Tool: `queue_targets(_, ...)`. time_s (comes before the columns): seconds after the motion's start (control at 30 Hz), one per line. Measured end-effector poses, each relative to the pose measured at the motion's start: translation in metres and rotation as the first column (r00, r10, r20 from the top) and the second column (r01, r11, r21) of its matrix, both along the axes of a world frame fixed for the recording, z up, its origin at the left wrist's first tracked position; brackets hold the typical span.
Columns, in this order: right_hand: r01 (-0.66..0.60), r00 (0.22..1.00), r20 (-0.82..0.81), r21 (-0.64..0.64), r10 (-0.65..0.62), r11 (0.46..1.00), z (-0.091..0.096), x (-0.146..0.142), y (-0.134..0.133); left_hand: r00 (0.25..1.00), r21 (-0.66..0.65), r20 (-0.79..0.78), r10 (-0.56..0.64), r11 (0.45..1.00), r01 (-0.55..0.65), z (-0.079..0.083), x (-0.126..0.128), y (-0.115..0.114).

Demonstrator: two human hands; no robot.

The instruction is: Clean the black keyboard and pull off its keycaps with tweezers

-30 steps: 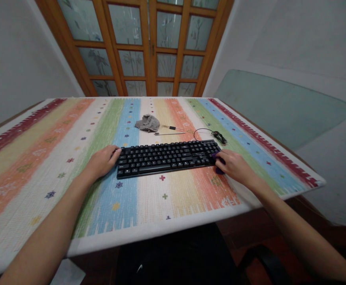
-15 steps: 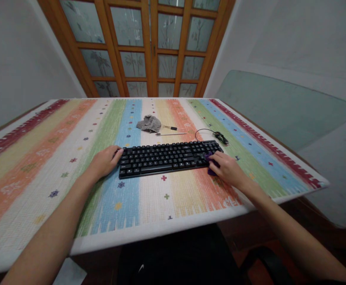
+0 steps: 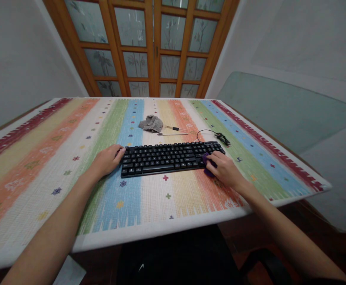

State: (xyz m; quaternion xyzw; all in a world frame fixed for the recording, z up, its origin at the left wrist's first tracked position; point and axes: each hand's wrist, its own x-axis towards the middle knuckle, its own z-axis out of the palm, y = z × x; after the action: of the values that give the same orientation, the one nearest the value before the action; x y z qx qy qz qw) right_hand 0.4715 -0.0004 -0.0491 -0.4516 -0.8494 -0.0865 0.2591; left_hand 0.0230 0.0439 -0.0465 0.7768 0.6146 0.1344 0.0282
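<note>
Left hand: the person's left hand (image 3: 109,160) lies at the left end of the keyboard, with the thumb touching its far left corner; the fingers are bent, but I cannot tell if they grip the edge.
Keyboard: the black keyboard (image 3: 161,160) lies flat on the striped tablecloth (image 3: 149,206), between the two hands, its long side running from left to right.
Grey cloth: a crumpled grey cloth (image 3: 152,124) lies on the far side of the keyboard, apart from it.
Thin rod: a thin rod (image 3: 174,134) with a small dark left end lies between the grey cloth and the keyboard.
Small tool: a small tool with a black middle (image 3: 175,128) lies just right of the grey cloth.
Purple cloth: the purple cloth (image 3: 207,160) touches the right part of the keyboard and hangs over its near edge.
Right hand: the right hand (image 3: 224,168) has its fingers closed on the purple cloth.
Cable: a bundled black cable (image 3: 222,137) lies at the far right.
</note>
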Motion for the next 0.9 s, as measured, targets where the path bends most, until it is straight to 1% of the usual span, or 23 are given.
queue_targets(0.1,-0.023,0.998,0.05,-0.024,0.024,0.999,-0.003,0.0,-0.002,1.0,-0.003,-0.005,-0.002,1.0,0.002,-0.001,0.0,0.0)
queue_targets(0.17,-0.053,0.996,0.071,-0.018,0.054,0.998,-0.002,0.001,-0.004,1.0,-0.009,-0.011,-0.001,1.0,0.001,-0.001,0.0,0.001)
queue_targets(0.23,-0.07,0.996,0.048,0.021,0.069,0.997,0.001,0.002,-0.006,1.0,-0.011,-0.014,-0.001,1.0,0.0,-0.001,0.001,0.001)
queue_targets(0.3,-0.06,0.998,-0.008,0.08,0.061,0.995,0.005,0.0,-0.007,1.0,-0.011,-0.014,0.001,1.0,-0.001,0.0,0.001,0.0)
queue_targets(0.37,-0.049,0.998,-0.038,0.114,0.053,0.992,0.006,-0.004,-0.007,1.0,-0.014,-0.015,0.005,1.0,-0.005,0.0,0.001,0.0)
queue_targets(0.43,-0.045,0.999,-0.017,0.103,0.047,0.994,0.004,-0.01,-0.006,1.0,-0.02,-0.016,0.01,1.0,-0.01,0.001,0.001,0.0)
queue_targets(0.53,-0.017,0.999,0.044,0.078,0.014,0.997,-0.005,-0.02,-0.007,1.0,-0.023,-0.012,0.005,1.0,-0.005,0.001,0.001,0.0)
queue_targets(0.6,0.003,0.996,0.09,0.09,-0.011,0.996,-0.009,-0.022,-0.009,1.0,-0.019,-0.01,0.002,1.0,-0.002,0.001,0.001,0.0)
queue_targets(0.7,0.001,0.989,0.147,0.106,-0.016,0.994,-0.008,-0.023,-0.011,1.0,-0.017,0.004,0.002,1.0,-0.002,0.001,0.001,0.0)
queue_targets(0.83,-0.013,0.995,0.095,0.097,0.004,0.995,-0.001,-0.028,-0.009,1.0,-0.015,0.024,-0.012,1.0,0.012,0.0,0.0,0.0)
queue_targets(0.9,-0.018,0.997,0.078,0.095,0.011,0.995,-0.001,-0.034,-0.007,1.0,-0.005,0.027,-0.014,1.0,0.014,-0.001,0.0,0.0)
